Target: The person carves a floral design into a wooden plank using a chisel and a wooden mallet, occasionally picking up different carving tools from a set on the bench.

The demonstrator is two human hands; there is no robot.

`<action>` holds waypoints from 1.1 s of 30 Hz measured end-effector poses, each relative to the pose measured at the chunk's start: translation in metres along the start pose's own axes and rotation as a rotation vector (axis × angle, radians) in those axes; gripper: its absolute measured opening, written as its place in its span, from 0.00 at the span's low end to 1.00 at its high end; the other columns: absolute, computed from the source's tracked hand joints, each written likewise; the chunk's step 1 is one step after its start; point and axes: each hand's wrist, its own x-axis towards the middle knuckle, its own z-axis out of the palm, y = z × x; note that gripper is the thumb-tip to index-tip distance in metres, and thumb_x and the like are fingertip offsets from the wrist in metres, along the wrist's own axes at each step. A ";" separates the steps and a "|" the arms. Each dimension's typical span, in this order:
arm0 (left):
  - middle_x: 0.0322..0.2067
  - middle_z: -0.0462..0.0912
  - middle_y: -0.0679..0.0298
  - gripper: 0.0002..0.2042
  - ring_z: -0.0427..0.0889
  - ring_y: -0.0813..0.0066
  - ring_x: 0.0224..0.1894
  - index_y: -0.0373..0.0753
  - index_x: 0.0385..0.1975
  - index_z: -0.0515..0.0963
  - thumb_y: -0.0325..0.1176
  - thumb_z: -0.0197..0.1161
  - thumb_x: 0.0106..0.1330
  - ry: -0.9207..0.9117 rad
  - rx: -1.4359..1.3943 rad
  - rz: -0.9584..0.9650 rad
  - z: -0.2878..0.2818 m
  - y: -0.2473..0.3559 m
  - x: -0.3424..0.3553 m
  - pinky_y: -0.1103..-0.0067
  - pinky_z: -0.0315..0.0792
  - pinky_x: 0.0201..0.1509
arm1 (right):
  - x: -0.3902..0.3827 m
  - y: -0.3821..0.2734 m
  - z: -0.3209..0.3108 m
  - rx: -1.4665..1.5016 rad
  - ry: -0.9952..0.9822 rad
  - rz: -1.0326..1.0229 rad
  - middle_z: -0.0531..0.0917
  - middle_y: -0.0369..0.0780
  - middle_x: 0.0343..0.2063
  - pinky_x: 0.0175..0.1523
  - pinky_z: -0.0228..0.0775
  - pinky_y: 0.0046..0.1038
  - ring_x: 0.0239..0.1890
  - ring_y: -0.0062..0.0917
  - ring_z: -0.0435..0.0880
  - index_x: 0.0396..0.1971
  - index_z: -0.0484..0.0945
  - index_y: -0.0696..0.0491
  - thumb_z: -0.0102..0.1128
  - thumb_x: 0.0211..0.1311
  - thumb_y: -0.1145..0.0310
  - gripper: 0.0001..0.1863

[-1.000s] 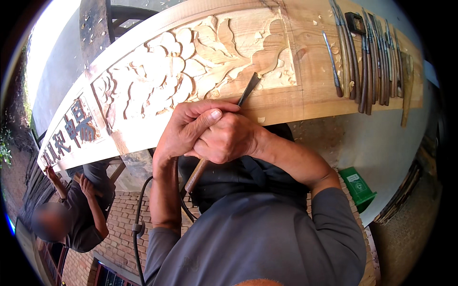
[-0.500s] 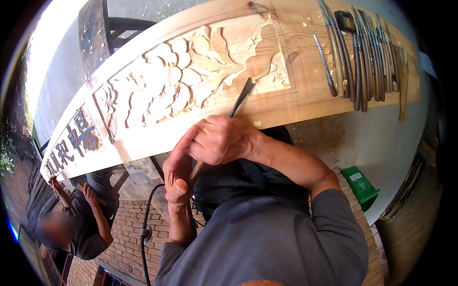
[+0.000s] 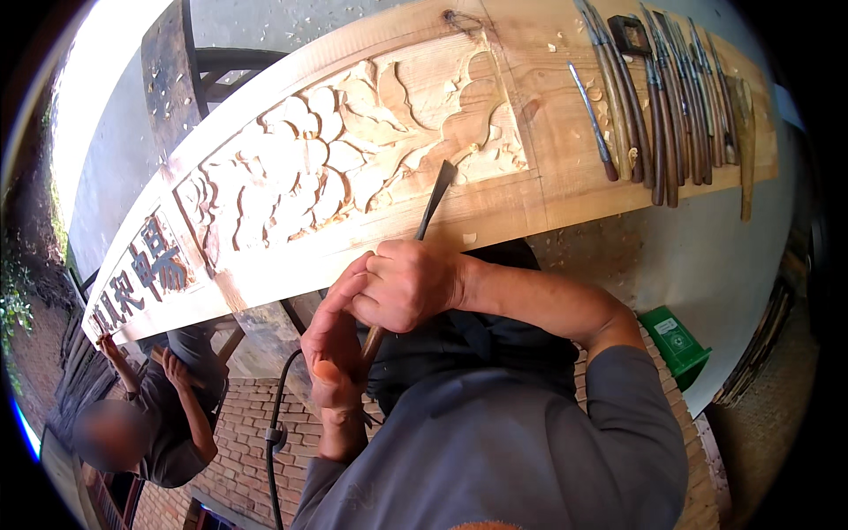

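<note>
A wood chisel (image 3: 434,202) with a dark flat blade and wooden handle slants up and away from me. My right hand (image 3: 411,284) is wrapped round it below the blade. My left hand (image 3: 329,340) curls about the handle end, its fingers against the right hand and its thumb pointing out; the handle's butt is hidden. The blade's tip is over the near border of the carved panel (image 3: 309,163), where petals and leaves stand in relief. Whether the tip touches the wood, I cannot tell. This panel is cut into a long pale wooden board (image 3: 565,190).
A row of carving tools (image 3: 676,115) and a small black square object (image 3: 630,35) lie on the board's right part. Wood shavings dot the surface. Another person's hand (image 3: 177,367) is by the lettered left end. A green bin (image 3: 673,347) stands at right; a black cable (image 3: 276,415) hangs left.
The chisel's tip has drawn back toward me, away from the carved petal to the panel's near border. Both hands have moved slightly nearer with it, their hold unchanged.
</note>
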 end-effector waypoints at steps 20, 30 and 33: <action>0.66 0.77 0.33 0.52 0.77 0.47 0.70 0.19 0.62 0.77 0.76 0.52 0.71 0.012 -0.041 0.010 -0.014 -0.002 0.041 0.58 0.62 0.79 | 0.003 0.016 0.000 -0.093 -0.106 0.102 0.74 0.32 0.18 0.28 0.68 0.28 0.21 0.23 0.78 0.18 0.71 0.47 0.62 0.54 0.67 0.10; 0.56 0.85 0.42 0.48 0.85 0.58 0.56 0.21 0.58 0.78 0.73 0.44 0.78 0.044 -0.036 -0.128 -0.008 -0.001 0.066 0.65 0.74 0.66 | 0.013 0.020 -0.010 -0.179 -0.055 0.182 0.74 0.32 0.18 0.27 0.66 0.26 0.20 0.22 0.77 0.19 0.74 0.47 0.70 0.59 0.67 0.13; 0.60 0.83 0.41 0.50 0.80 0.57 0.64 0.22 0.61 0.76 0.75 0.33 0.79 0.021 -0.331 -0.013 -0.003 -0.013 0.050 0.64 0.67 0.74 | 0.011 0.010 -0.014 -0.164 0.019 0.150 0.71 0.34 0.16 0.28 0.65 0.27 0.19 0.23 0.74 0.17 0.73 0.48 0.71 0.65 0.67 0.18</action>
